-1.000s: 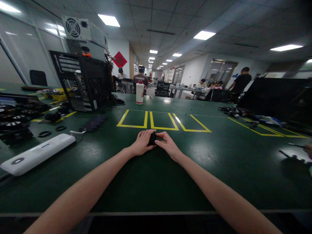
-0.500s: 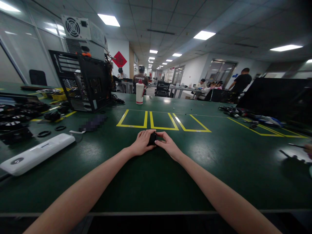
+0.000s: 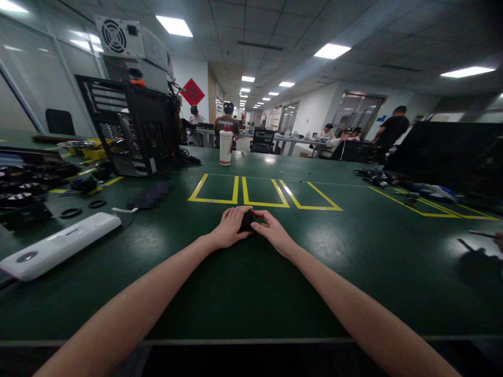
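Evidently, over the green table point(image 3: 251, 298), near the yellow tape outlines point(image 3: 267, 204), the left hand point(image 3: 229, 227) was closed on, and the right hand point(image 3: 276, 235), grip unclear, set against, a small black object point(image 3: 247, 222). Two-handed handling was seemingly under way; steadiness was likely needed next.

This is an open-plan office doubling as an electronics workshop. On the left of the long green counter point(image 3: 251, 293) stands an opened computer case point(image 3: 147, 128) with a fan-fronted metal unit point(image 3: 118, 37) stacked above it, and dark loose parts point(image 3: 23, 183) crowd the left edge. Yellow tape point(image 3: 214, 201) marks out bays on the surface, and cables point(image 3: 373, 176) lie at the right. The office side shows in the far desks point(image 3: 291, 140) with people point(image 3: 227, 124) seated there, the black swivel chair point(image 3: 262, 140), the glass partition point(image 3: 29, 78) at left and the tiled ceiling point(image 3: 291, 26) with its light panels point(image 3: 175, 26).
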Demonstrator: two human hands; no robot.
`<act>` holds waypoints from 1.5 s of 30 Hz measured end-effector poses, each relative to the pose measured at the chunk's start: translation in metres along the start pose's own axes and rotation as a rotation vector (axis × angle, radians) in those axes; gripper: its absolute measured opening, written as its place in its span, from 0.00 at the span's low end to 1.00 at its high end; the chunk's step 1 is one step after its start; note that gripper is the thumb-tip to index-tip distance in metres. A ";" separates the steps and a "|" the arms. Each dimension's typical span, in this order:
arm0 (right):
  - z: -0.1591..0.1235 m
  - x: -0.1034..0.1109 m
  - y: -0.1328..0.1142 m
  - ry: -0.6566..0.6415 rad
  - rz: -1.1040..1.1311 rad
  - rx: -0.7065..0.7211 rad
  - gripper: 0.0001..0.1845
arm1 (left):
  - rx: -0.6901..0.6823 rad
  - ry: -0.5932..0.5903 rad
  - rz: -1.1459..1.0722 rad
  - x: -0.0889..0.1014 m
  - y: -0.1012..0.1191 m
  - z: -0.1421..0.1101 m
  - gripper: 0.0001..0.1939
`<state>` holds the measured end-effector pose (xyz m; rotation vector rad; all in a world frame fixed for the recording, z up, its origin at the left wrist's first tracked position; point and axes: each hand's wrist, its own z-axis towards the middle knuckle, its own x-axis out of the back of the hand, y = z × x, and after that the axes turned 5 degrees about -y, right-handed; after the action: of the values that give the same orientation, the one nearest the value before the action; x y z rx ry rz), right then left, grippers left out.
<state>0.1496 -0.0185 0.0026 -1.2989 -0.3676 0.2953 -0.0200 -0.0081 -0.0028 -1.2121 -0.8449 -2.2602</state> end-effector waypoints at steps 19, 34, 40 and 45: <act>-0.003 -0.001 -0.002 -0.019 0.036 0.020 0.18 | -0.004 -0.011 -0.010 0.003 0.001 0.000 0.30; 0.000 -0.002 -0.001 0.003 0.036 -0.014 0.18 | 0.000 -0.001 -0.006 0.002 0.001 -0.001 0.30; -0.002 -0.003 0.001 0.035 -0.003 0.046 0.12 | -0.005 0.008 -0.018 0.003 0.002 -0.001 0.30; 0.000 -0.003 0.000 0.057 -0.036 0.033 0.15 | -0.012 0.007 -0.019 0.002 0.001 -0.001 0.30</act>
<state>0.1475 -0.0199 0.0022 -1.2641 -0.3363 0.2332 -0.0210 -0.0091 -0.0013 -1.2054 -0.8444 -2.2865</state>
